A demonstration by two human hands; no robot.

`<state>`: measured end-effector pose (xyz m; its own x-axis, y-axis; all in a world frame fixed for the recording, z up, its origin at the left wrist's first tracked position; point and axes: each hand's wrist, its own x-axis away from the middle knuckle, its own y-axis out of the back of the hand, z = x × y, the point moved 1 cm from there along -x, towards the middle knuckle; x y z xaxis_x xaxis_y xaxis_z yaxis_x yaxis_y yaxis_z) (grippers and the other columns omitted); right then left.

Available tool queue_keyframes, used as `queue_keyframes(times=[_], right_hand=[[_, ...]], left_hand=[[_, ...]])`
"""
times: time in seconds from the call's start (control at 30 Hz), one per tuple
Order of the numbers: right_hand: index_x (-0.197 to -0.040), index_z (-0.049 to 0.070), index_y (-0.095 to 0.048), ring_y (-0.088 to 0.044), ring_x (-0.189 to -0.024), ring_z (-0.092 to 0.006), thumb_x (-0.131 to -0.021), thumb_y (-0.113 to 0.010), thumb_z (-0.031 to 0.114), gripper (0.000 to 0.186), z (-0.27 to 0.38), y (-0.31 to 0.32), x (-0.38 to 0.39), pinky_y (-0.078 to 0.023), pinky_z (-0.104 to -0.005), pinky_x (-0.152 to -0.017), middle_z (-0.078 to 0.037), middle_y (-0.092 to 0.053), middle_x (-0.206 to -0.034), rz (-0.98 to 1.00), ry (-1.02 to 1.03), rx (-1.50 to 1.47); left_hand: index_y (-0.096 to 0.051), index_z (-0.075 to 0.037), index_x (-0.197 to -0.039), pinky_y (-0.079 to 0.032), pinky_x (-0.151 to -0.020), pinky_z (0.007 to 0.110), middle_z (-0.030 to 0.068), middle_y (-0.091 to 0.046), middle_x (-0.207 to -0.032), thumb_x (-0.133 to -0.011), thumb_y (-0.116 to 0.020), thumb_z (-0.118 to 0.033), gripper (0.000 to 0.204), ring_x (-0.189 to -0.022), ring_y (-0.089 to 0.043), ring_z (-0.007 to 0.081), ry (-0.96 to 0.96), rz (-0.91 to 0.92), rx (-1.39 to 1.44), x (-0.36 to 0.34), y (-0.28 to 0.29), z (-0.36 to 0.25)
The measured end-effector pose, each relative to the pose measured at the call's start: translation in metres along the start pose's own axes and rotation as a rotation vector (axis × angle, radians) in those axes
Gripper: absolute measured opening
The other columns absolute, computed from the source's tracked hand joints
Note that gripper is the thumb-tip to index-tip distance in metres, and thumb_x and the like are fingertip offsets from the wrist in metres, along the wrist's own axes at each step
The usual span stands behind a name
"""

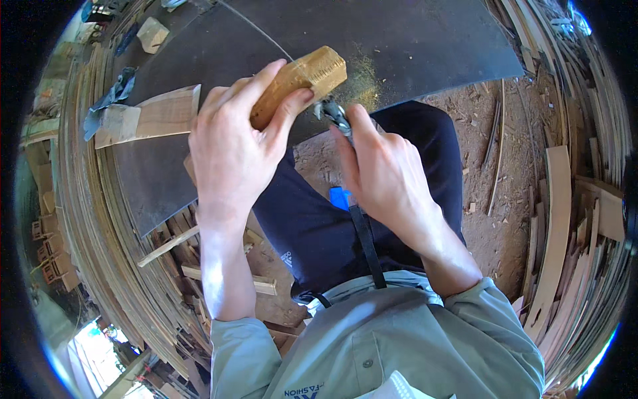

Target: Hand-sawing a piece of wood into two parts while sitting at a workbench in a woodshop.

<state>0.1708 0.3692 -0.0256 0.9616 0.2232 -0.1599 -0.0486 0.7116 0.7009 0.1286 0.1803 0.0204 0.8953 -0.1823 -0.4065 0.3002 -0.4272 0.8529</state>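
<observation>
My left hand (236, 136) grips a yellowish-brown wood block (322, 70), thumb on the near side and fingers over the top. The block is tilted above the dark tabletop (425, 46), and its far end shows rough, notched marks. Closed around a dark metal hand tool (335, 116), my right hand (389, 156) holds it close to the block's near right edge. The tool's exact kind is hard to make out, since my fingers cover most of its handle. Fine sawdust (362, 80) lies on the tabletop just right of the block.
A flat wooden piece (169, 113) and a crumpled blue-grey cloth (113, 103) lie to the left. A pale block (152, 35) sits farther back. Long wood strips are stacked at the left (93, 213) and right (551, 246). Chips dot the dirt floor (475, 173).
</observation>
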Motion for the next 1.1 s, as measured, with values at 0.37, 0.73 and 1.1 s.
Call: queue_keyframes(times=[0.37,0.73,1.1], right_hand=[[-0.104,0.002,-0.052,-0.066,-0.061,-0.0488,-0.107,-0.064,0.021,0.022,-0.045,0.015,0.122,-0.050,-0.0591,-0.054,-0.026,-0.062,-0.063,0.114,-0.166,-0.042],[-0.112,-0.002,-0.054,-0.067,-0.061,-0.0467,-0.107,-0.065,0.013,0.019,-0.034,0.021,0.050,-0.048,-0.0537,-0.051,-0.026,-0.064,-0.069,-0.034,0.024,-0.161],[-0.107,0.000,-0.052,-0.066,-0.052,-0.0417,-0.110,-0.060,0.022,0.023,-0.007,-0.009,-0.002,-0.052,-0.0512,-0.048,-0.021,-0.061,-0.057,-0.093,0.103,-0.032]], left_hand=[[-0.079,-0.010,-0.129,-0.060,-0.081,0.041,0.0089,-0.079,-0.096,-0.097,-0.078,-0.051,0.052,-0.088,-0.074,0.0276,-0.016,0.033,-0.099,0.006,0.002,0.002],[-0.073,-0.008,-0.137,-0.062,-0.087,0.045,0.0136,-0.080,-0.106,-0.097,-0.078,-0.053,0.061,-0.094,-0.077,0.0300,0.002,0.071,-0.067,0.012,0.016,0.007],[-0.078,-0.013,-0.126,-0.064,-0.077,0.038,0.0064,-0.080,-0.103,-0.095,-0.080,-0.049,0.048,-0.092,-0.078,0.0224,0.012,0.014,-0.094,0.015,0.011,0.004]])
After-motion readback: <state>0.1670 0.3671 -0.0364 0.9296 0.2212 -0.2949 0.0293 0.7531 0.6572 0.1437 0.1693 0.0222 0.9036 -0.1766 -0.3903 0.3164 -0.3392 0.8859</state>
